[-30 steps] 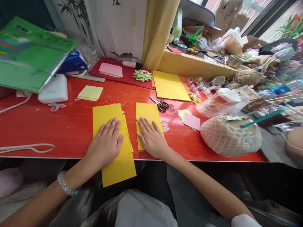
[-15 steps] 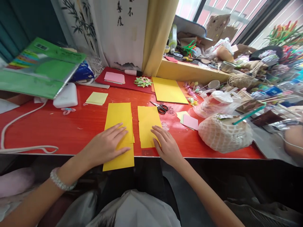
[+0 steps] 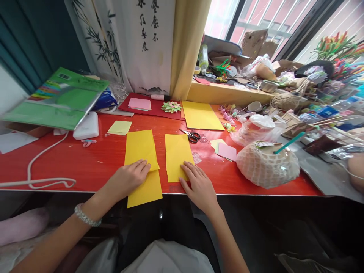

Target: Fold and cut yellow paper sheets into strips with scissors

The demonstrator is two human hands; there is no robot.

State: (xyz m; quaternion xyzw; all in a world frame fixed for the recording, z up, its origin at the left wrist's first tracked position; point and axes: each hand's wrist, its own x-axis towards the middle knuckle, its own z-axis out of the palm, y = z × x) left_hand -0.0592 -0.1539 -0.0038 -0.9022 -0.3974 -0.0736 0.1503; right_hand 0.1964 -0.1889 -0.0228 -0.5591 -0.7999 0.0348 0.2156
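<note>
Two yellow paper pieces lie side by side on the red table (image 3: 85, 159). My left hand (image 3: 129, 179) rests on the left yellow sheet (image 3: 140, 149), fingers bent together at its lower edge, where a second yellow sheet (image 3: 145, 191) sticks out over the table's front edge. My right hand (image 3: 199, 185) lies flat with fingers stretched on the lower right corner of the right yellow sheet (image 3: 176, 155).
Scissors (image 3: 191, 135) lie just beyond the right sheet, with a larger yellow sheet (image 3: 200, 115) behind them. A netted round bundle (image 3: 267, 163) and a plastic bag (image 3: 256, 127) sit right. A white box (image 3: 87, 126), green folder (image 3: 61, 99) and cord (image 3: 36, 182) occupy the left.
Both hands have slid back toward me down the sheets, to their lower ends. The left hand's fingers have curled from flat. The view has tipped up.
</note>
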